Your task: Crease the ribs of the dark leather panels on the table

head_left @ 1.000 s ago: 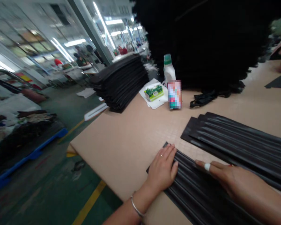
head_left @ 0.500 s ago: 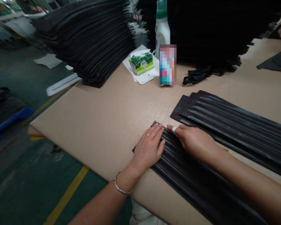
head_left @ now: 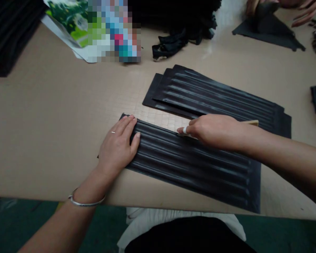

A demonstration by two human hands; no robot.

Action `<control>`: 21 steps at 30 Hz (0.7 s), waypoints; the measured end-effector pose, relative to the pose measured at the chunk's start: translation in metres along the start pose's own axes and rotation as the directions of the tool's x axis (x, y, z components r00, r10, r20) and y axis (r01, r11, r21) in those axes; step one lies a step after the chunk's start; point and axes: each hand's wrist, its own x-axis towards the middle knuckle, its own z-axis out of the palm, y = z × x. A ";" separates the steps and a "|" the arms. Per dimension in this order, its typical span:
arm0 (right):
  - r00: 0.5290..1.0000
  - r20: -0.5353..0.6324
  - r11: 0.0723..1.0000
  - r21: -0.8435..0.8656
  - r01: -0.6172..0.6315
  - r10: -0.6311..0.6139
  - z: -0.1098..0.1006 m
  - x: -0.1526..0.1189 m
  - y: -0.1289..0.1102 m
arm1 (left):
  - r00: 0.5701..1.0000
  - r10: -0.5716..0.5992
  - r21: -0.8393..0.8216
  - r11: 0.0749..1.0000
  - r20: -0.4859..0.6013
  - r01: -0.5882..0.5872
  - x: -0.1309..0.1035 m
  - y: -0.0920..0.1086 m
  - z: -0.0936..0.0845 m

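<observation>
A black ribbed sheet (head_left: pixel 189 161) lies flat near the table's front edge. My left hand (head_left: pixel 119 142) rests palm down on its left end, fingers stretched out. At the sheet's far long edge is my right hand (head_left: pixel 210 130), its fingers closed around a thin tool. The tool's pale wooden end (head_left: pixel 252 123) sticks out behind the hand, and its tip is too small to make out. White tape wraps one finger. Just beyond lie more black ribbed sheets (head_left: pixel 221 95), stacked unevenly.
Black scraps (head_left: pixel 170 44) lie behind the stacked sheets on the tan table (head_left: pixel 55 116). A green tissue pack (head_left: pixel 79 23) and a blurred upright item stand at the back left. Tall black piles stand behind. Another person's hand (head_left: pixel 309 12) is at a dark piece (head_left: pixel 271 31).
The view has turned down and to the right. My right hand has moved along the sheet's far edge, away from my left hand, which stays on the left end.
</observation>
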 end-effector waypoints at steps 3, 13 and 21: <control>1.000 0.012 1.000 0.007 -0.027 0.027 0.010 -0.037 0.025 | 1.000 0.009 0.016 1.000 0.009 -0.009 0.001 -0.001 0.000; 0.985 0.106 0.967 -0.229 -0.112 0.139 0.049 -0.161 0.077 | 1.000 0.011 0.050 0.999 0.018 -0.012 0.001 -0.003 0.001; 0.970 -0.037 0.956 -0.165 -0.243 0.241 0.095 -0.245 0.109 | 1.000 0.014 0.056 0.998 0.014 -0.015 0.002 -0.004 0.002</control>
